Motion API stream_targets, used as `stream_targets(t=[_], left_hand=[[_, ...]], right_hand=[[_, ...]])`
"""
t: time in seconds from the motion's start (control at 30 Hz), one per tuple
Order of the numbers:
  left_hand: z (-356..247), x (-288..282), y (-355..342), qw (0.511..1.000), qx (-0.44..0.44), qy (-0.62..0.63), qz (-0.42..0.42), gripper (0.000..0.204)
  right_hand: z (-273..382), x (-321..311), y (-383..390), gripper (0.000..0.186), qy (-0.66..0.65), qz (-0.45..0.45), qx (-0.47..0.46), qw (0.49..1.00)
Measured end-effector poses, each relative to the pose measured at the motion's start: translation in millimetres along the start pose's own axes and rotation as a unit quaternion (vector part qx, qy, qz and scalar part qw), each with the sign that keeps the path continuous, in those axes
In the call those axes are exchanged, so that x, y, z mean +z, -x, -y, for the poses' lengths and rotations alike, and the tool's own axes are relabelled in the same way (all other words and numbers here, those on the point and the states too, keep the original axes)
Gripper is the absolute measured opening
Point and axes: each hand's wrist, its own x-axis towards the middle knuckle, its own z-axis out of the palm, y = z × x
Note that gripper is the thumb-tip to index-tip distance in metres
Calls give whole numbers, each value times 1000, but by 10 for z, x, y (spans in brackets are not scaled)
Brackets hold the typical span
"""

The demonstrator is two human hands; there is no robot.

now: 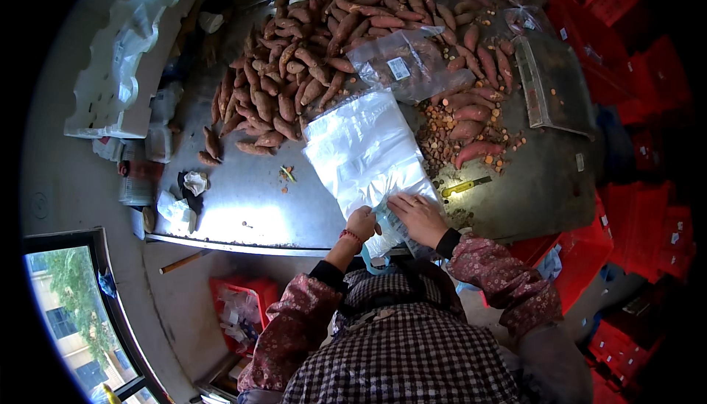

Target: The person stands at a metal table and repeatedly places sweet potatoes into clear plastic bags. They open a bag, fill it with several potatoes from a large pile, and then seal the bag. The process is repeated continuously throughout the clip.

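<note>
A stack of clear plastic bags (368, 146) lies at the front middle of the metal table, its near end by the table edge. My left hand (362, 223) is closed at that near end, gripping a plastic bag. Beside it, my right hand (418, 218) lies on the stack with its fingers stretched out over the plastic. Light blue plastic (376, 262) hangs below my hands. A yellow utility knife (467, 186) lies right of the stack. Beyond the stack is a filled clear bag (401, 64) with a white label.
Sweet potatoes (294, 65) form a large heap across the metal table (294, 176). Cut ends (440, 133) are scattered at right near a metal-edged tray (556, 83). White foam (129, 65) stands at left. Red crates (648, 234) stack at right; another red crate (247, 308) stands below left.
</note>
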Motion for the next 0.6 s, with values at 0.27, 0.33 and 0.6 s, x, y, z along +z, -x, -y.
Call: stream_targets(t=[0.27, 0.33, 0.6], left_hand=[[113, -138, 77, 997, -52, 61, 10, 26], [232, -129, -11, 999, -2, 46, -11, 28], [108, -77, 393, 999, -15, 50, 0, 28]], right_hand=[[94, -68, -76, 47, -16, 46, 58, 997], [66, -36, -109, 49, -23, 20, 17, 999], [-25, 105, -34, 48, 15, 32, -21, 999]])
